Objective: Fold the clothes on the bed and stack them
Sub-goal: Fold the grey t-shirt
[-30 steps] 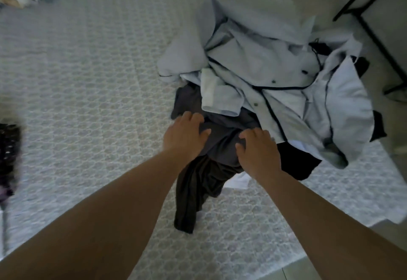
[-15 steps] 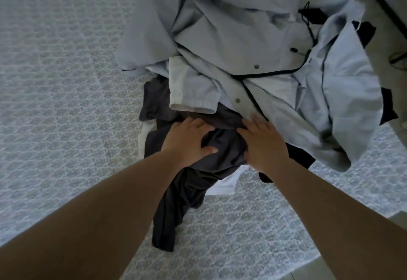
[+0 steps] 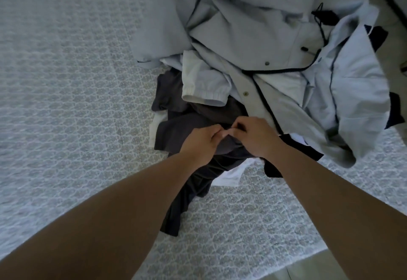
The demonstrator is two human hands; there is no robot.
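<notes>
At the near edge of the heap on the bed (image 3: 66, 103), a dark grey garment (image 3: 187, 123) is now gathered where half a second ago it was only pressed flat under spread fingers. Its cloth is pinched by the left hand (image 3: 201, 142) and the right hand (image 3: 256, 135), fingers curled, knuckles close together. Lifting it free is judged to be the step begun; nothing is folded yet. A pale jacket (image 3: 253, 37) is draped over the garment's far part.
</notes>
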